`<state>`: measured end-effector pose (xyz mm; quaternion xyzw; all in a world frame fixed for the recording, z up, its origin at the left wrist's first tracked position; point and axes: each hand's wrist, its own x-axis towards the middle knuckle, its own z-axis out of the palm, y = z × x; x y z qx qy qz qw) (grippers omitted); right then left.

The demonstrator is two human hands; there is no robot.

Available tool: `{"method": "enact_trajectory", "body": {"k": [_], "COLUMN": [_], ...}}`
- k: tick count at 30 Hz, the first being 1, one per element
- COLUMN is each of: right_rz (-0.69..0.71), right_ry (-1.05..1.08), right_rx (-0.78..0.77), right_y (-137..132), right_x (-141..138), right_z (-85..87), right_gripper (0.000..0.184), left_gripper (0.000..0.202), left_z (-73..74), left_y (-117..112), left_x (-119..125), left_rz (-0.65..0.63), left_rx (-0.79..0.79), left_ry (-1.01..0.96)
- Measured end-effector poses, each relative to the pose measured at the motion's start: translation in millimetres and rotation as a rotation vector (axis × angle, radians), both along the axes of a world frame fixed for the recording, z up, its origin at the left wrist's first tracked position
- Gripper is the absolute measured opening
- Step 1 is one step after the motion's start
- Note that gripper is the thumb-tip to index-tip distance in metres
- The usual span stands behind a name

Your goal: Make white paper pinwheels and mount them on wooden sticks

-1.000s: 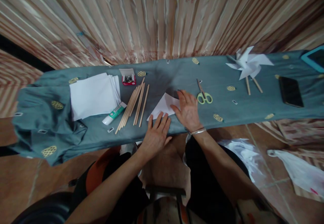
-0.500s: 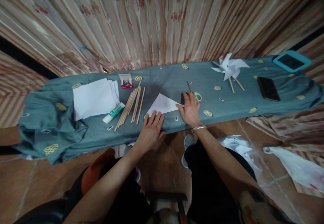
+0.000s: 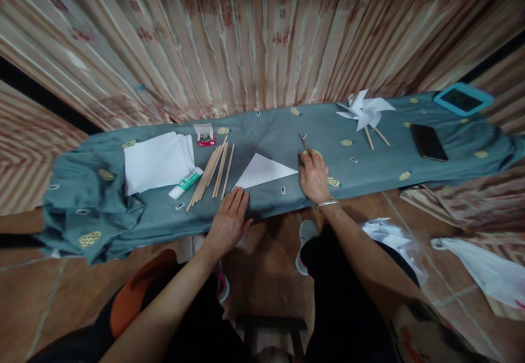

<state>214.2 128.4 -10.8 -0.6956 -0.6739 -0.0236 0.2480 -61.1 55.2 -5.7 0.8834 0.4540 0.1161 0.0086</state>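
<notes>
A sheet of white paper folded into a triangle (image 3: pixel 266 170) lies flat on the cloth-covered table. My left hand (image 3: pixel 229 218) rests at the table's front edge, fingers stretched out, their tips by the triangle's lower left corner. To the right of the paper, my right hand (image 3: pixel 315 177) has its fingers closed over the handles of a pair of scissors (image 3: pixel 303 142). The blades point away from me, and the hand hides most of the yellow-green handles. Thin wooden sticks (image 3: pixel 208 174) lie just left of the triangle.
At the left are a stack of white paper (image 3: pixel 153 160), a green-and-white glue tube (image 3: pixel 185 183) and a red box of pins (image 3: pixel 205 135). Paper pinwheels (image 3: pixel 365 111), a dark phone (image 3: pixel 429 142) and a blue-framed tablet (image 3: pixel 463 99) lie to the right.
My right hand has left the paper's right tip and moved onto the scissors. My left hand has drawn back a little toward me and left, uncovering the triangle's lower edge.
</notes>
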Motion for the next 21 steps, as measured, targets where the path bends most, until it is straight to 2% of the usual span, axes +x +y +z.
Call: {"method": "enact_trajectory", "body": {"k": [7, 11, 16, 21], "right_rz": [0.227, 0.235, 0.281, 0.205], "right_ry": [0.033, 0.001, -0.006, 0.156], "right_rx": [-0.024, -0.049, -0.136, -0.185], "right_y": [0, -2, -4, -5], "right_x": [-6, -17, -22, -20], "right_z": [14.2, 21.9, 23.4, 29.9], "right_gripper": [0.043, 0.042, 0.036, 0.032], "left_gripper": [0.057, 0.057, 0.056, 0.052], "left_z": [1.3, 1.9, 5.5, 16.0], "left_y": [-1, -5, -7, -2], "left_x": [2, 5, 7, 11], "left_rz": [0.016, 0.042, 0.069, 0.120], "left_rx": [0.000, 0.008, -0.020, -0.050], "left_ry": [0.017, 0.016, 0.016, 0.010]}}
